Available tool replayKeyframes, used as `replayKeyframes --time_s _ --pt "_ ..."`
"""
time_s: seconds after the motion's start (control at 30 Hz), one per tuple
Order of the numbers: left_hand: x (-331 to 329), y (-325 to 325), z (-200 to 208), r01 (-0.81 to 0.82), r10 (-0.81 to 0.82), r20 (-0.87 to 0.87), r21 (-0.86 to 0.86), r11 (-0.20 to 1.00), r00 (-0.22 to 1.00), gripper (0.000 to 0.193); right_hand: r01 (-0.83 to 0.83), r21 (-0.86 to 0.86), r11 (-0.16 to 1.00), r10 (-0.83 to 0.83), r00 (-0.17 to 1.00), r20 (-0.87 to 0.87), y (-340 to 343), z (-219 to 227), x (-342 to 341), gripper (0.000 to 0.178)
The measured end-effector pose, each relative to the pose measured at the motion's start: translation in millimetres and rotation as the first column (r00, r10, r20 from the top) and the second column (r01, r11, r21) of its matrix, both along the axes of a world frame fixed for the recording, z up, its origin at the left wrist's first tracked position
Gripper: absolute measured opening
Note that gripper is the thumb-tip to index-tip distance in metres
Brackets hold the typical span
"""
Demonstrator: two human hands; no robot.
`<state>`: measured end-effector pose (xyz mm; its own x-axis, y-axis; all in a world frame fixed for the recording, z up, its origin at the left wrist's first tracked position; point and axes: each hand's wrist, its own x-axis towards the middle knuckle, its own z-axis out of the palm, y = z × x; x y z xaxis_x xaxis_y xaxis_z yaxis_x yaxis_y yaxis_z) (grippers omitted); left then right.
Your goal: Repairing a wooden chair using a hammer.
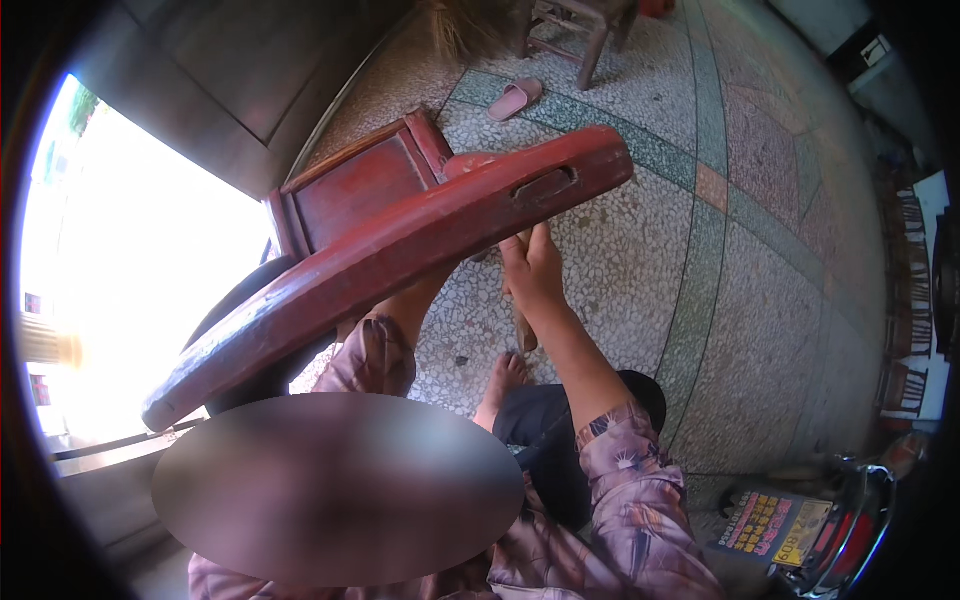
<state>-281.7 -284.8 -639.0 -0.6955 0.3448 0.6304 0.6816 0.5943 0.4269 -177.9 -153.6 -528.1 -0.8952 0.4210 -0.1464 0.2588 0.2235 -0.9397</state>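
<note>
A large red-painted wooden furniture piece (400,250) is tilted across the view in front of me. Its thick rail carries a long slot near the right end, and a framed panel (360,190) joins it on the far side. My left forearm (415,300) rises behind the rail, which hides that hand. Just below the slotted end, my right hand (535,268) is closed, thumb pointing up toward the rail's underside. A slim brown, wood-like piece (524,328) shows below its fingers; whether the hand grips it is unclear.
A bare foot (508,372) rests on the speckled stone floor (630,270). Farther off are a pink slipper (515,99), a wooden stool (580,40) and a straw broom (460,30). A bright doorway (140,260) opens at left. A motorcycle's rear (850,530) stands at lower right.
</note>
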Motion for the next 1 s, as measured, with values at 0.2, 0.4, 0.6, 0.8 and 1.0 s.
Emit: replayKeyframes --time_s 0.2,0.4,0.6,0.8,1.0 --pt "11 -8 1 -0.03 0.031 -0.036 0.032 0.999 0.999 0.017 0.005 0.203 0.979 0.019 0.993 -0.119 -3 -16 4 0.038" --pt "10 -3 0 -0.048 0.052 -0.075 0.046 0.998 0.996 0.018 0.031 0.033 0.999 -0.029 0.998 -0.054 4 9 9 0.037" --pt "-25 29 17 -0.063 0.07 -0.125 0.057 0.996 0.99 0.019 -0.099 0.126 0.987 0.088 0.992 0.087 10 -8 -2 0.037" --pt "-11 23 15 -0.063 0.073 -0.182 0.064 0.996 0.98 0.02 0.026 0.139 0.99 -0.012 0.995 -0.1 13 16 3 0.037" --pt "-8 22 13 -0.07 0.086 -0.209 0.085 0.994 0.974 0.021 -0.034 0.417 0.908 0.082 0.992 -0.098 11 1 12 0.039"
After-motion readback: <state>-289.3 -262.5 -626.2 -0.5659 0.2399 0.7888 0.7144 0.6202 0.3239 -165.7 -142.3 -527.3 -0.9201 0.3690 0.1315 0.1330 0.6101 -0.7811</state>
